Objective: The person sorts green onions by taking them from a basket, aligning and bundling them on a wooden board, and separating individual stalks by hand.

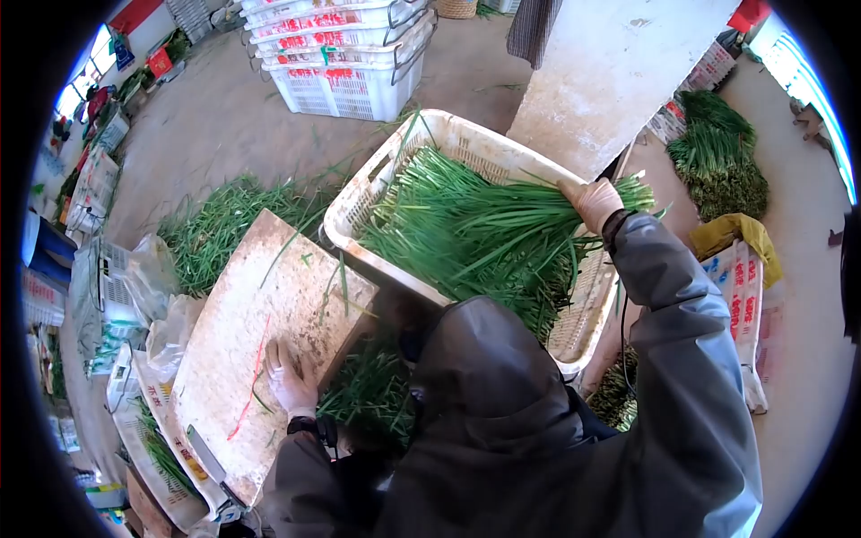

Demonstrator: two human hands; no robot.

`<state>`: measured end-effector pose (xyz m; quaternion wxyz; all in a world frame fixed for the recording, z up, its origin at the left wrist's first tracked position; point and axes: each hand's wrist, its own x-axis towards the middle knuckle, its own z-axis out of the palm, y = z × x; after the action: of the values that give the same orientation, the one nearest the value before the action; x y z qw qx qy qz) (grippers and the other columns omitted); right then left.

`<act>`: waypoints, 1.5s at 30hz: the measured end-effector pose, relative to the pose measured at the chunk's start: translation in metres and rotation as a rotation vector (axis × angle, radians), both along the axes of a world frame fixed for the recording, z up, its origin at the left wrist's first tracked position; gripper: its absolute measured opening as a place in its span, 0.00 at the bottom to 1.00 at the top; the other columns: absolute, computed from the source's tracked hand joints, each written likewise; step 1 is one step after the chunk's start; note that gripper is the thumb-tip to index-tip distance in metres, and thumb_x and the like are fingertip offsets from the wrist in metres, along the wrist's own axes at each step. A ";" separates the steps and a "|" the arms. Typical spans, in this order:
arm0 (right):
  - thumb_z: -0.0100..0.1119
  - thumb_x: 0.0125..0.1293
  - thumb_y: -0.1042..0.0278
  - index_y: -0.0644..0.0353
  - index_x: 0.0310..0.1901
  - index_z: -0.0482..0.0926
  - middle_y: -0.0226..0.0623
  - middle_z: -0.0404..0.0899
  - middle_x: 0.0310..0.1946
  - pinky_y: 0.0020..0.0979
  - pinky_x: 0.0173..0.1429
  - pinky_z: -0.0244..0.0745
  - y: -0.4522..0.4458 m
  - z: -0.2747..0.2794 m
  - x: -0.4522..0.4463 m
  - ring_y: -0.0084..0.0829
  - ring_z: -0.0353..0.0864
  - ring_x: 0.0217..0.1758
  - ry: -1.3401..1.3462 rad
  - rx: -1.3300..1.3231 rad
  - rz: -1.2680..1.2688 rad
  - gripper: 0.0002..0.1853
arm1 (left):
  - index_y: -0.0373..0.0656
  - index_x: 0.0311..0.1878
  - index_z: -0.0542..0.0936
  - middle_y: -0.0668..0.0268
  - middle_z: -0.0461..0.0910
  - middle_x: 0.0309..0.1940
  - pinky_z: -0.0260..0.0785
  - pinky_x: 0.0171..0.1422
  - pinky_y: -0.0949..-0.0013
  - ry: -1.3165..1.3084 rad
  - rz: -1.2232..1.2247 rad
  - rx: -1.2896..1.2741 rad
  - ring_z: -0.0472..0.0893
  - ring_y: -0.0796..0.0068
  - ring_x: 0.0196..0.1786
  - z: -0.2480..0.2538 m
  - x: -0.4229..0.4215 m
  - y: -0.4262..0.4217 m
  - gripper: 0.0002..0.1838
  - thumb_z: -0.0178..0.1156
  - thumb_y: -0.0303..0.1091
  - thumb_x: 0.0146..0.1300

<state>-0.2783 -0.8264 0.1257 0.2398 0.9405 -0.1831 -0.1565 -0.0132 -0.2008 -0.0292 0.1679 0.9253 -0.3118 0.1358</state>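
Note:
My right hand (594, 204), in a pale glove, is closed around a bunch of chives (529, 211) at the right rim of a white plastic basket (430, 287). More chives (430, 206) fill the basket, their long green leaves loosely aligned. My left hand (291, 381), also gloved, lies flat with fingers stretched on a dirty pale board (238, 350). Beside its fingers a red string (251, 386) runs along the board, and a few loose leaves (341, 280) are scattered there. A dark-handled tool (211, 459) lies at the board's lower edge; its kind is unclear.
A stack of white crates (345, 85) stands on the floor ahead. Cut green leaves (224, 229) are heaped left of the basket. A pale slab (619, 81) rises beyond it. Bundled chives (717, 161) lie at the right, above a yellow cloth (740, 242).

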 end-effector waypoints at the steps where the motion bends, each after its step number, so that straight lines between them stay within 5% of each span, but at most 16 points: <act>1: 0.64 0.61 0.74 0.55 0.76 0.62 0.38 0.88 0.37 0.42 0.43 0.82 0.008 0.022 0.003 0.42 0.91 0.41 0.064 -0.037 -0.037 0.40 | 0.36 0.71 0.72 0.48 0.71 0.72 0.60 0.78 0.43 -0.002 0.000 -0.010 0.68 0.40 0.74 0.000 -0.001 0.001 0.31 0.65 0.40 0.69; 14: 0.54 0.69 0.73 0.58 0.68 0.73 0.40 0.88 0.33 0.46 0.40 0.82 0.014 0.119 -0.007 0.45 0.90 0.37 -0.042 -0.208 0.060 0.25 | 0.37 0.69 0.77 0.47 0.74 0.72 0.61 0.80 0.45 0.079 0.036 -0.067 0.70 0.43 0.75 -0.010 0.000 0.015 0.33 0.65 0.50 0.68; 19: 0.63 0.56 0.76 0.57 0.78 0.62 0.46 0.88 0.43 0.47 0.49 0.83 0.039 0.155 0.020 0.48 0.89 0.48 -0.023 -0.196 -0.030 0.44 | 0.40 0.68 0.75 0.46 0.69 0.73 0.56 0.80 0.42 0.003 -0.013 -0.073 0.67 0.43 0.76 -0.008 -0.007 0.030 0.32 0.66 0.50 0.67; 33: 0.67 0.58 0.68 0.50 0.77 0.62 0.57 0.86 0.48 0.51 0.57 0.81 0.169 0.222 0.157 0.56 0.86 0.55 -0.379 0.035 0.045 0.43 | 0.40 0.76 0.67 0.45 0.64 0.78 0.53 0.83 0.43 0.200 -0.009 0.028 0.60 0.44 0.82 0.010 -0.043 0.085 0.38 0.62 0.54 0.71; 39: 0.68 0.53 0.68 0.55 0.73 0.66 0.59 0.87 0.45 0.52 0.56 0.81 0.242 0.246 0.207 0.58 0.86 0.53 -0.511 0.225 0.259 0.42 | 0.41 0.70 0.74 0.48 0.66 0.77 0.59 0.79 0.44 0.318 -0.233 0.119 0.63 0.47 0.80 0.038 -0.108 0.068 0.39 0.69 0.53 0.61; 43: 0.72 0.50 0.66 0.61 0.71 0.68 0.60 0.86 0.46 0.46 0.60 0.81 0.286 0.251 0.244 0.56 0.87 0.53 -0.466 0.432 0.295 0.43 | 0.45 0.62 0.83 0.54 0.79 0.66 0.66 0.75 0.50 0.249 -0.322 -0.027 0.74 0.51 0.73 0.059 -0.139 0.047 0.29 0.69 0.51 0.62; 45: 0.76 0.47 0.66 0.66 0.70 0.69 0.60 0.86 0.49 0.42 0.61 0.81 0.298 0.243 0.264 0.53 0.87 0.54 -0.463 0.597 0.318 0.45 | 0.42 0.61 0.84 0.54 0.83 0.62 0.69 0.73 0.55 0.542 -0.300 -0.178 0.79 0.54 0.68 0.063 -0.129 0.042 0.28 0.69 0.50 0.64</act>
<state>-0.0146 -0.5283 0.3683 -0.0701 0.9957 -0.0312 0.0519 -0.1425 -0.1587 0.0341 0.3434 0.8532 -0.3754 -0.1150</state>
